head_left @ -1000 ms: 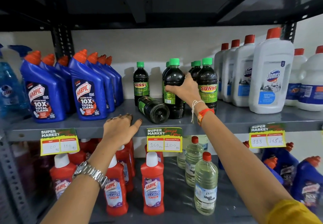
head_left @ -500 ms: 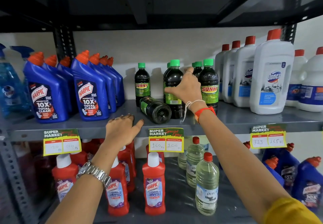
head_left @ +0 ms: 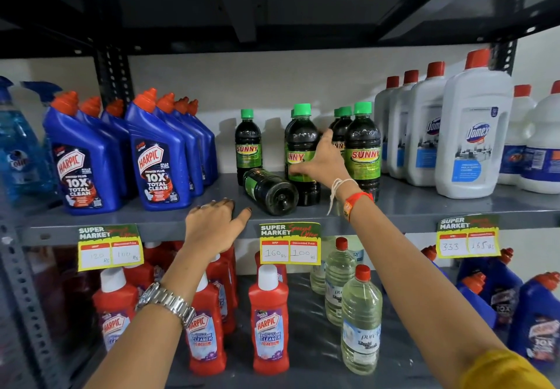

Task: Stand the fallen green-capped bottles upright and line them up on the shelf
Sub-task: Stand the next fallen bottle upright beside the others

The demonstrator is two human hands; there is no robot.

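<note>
Several dark green-capped Sunny bottles stand on the grey middle shelf point(head_left: 424, 206). One fallen bottle point(head_left: 269, 190) lies on its side, base toward me, in front of a lone upright bottle point(head_left: 248, 143). My right hand point(head_left: 321, 164) wraps around the label of an upright bottle point(head_left: 300, 134) in the middle. To its right stands another upright bottle point(head_left: 363, 146), with more behind it. My left hand point(head_left: 212, 222) rests palm down on the shelf's front edge, left of the fallen bottle, holding nothing.
Blue Harpic bottles point(head_left: 85, 158) crowd the shelf's left side, white Domex bottles point(head_left: 472, 137) the right. Price tags point(head_left: 289, 243) hang on the shelf edge. Below stand red Harpic bottles point(head_left: 269, 322) and clear bottles point(head_left: 360, 319). A dark shelf sits overhead.
My right hand has shifted slightly on the upright middle bottle, thumb now lower across its label. My left hand and the fallen bottle have stayed where they were.
</note>
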